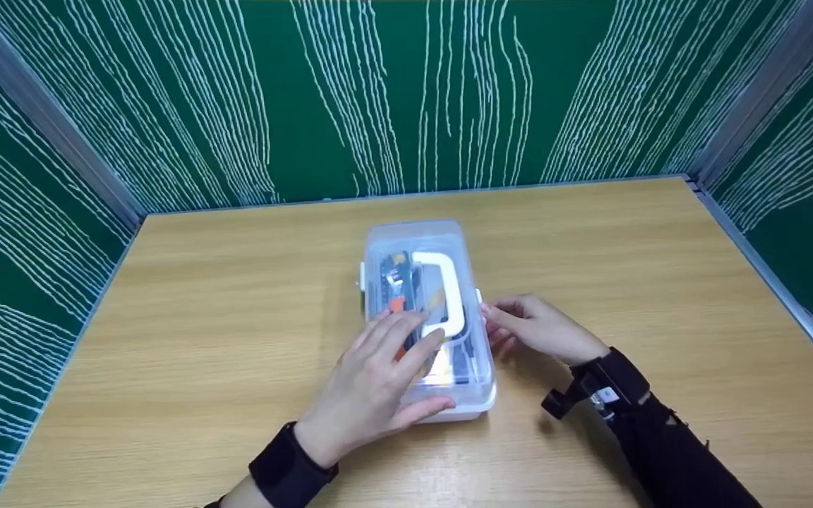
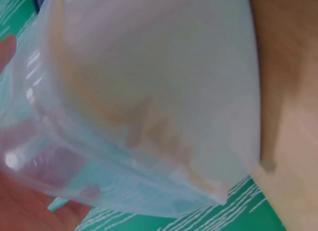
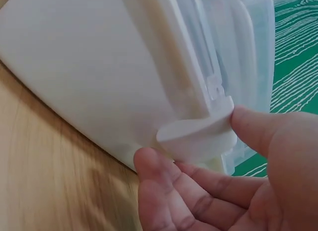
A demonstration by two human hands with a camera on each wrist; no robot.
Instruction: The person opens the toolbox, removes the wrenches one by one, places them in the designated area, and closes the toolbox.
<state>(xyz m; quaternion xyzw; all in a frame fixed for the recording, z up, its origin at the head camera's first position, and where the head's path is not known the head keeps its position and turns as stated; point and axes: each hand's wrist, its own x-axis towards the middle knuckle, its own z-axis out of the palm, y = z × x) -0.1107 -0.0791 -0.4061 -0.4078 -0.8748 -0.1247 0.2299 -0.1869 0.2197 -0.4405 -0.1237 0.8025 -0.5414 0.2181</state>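
On wood-grain table, green streaked walls, left hand spread over clear box, right hand pinching latch.

We saw a glossy, clear plastic lid with a smooth plastic handle; at its three o'clock, the latch was smooth plastic. The desk showed softly glossy wood grain; at seven o'clock, a wristband looked like matt cloth.

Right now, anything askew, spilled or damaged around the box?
Nothing stands out: the box rests upright on the table, lid on. The right hand pinches a side latch. Contents are too blurred to judge.
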